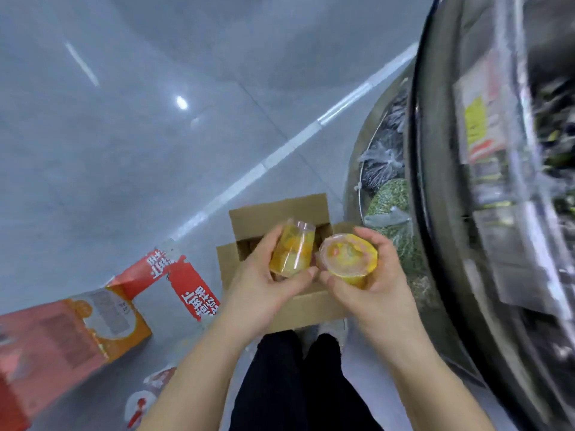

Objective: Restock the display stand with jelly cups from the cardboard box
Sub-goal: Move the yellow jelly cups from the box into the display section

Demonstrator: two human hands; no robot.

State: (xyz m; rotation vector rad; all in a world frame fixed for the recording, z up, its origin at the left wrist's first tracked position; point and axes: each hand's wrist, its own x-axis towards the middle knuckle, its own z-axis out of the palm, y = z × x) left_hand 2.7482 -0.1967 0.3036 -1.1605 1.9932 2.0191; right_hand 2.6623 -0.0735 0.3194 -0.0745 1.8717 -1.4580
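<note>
Two bare forearms reach forward from the bottom edge, above dark trouser legs [298,384] and pale shoes that stand on the grey tiled floor [155,150]. At the left hand [264,281] the fingers curl around a jelly cup [292,250], gripping it by its side with the thumb along its lower edge; the cup is tilted, its clear lid end pointing up and away, and orange and yellow fruit pieces show through the wall. At the right hand [373,275] the fingers wrap a second jelly cup [350,259] from below and from the right, turning its sealed top toward the camera. These cups sit just beside each other, nearly touching, both held directly over the open cardboard box [280,213], which stands on the floor with its flaps spread. To the right curves the display stand [451,181], blurred, with clear packets on its upper tier and bagged green and dark goods in a lower tray. Red and orange cartons [77,331] lie on the floor at left.
</note>
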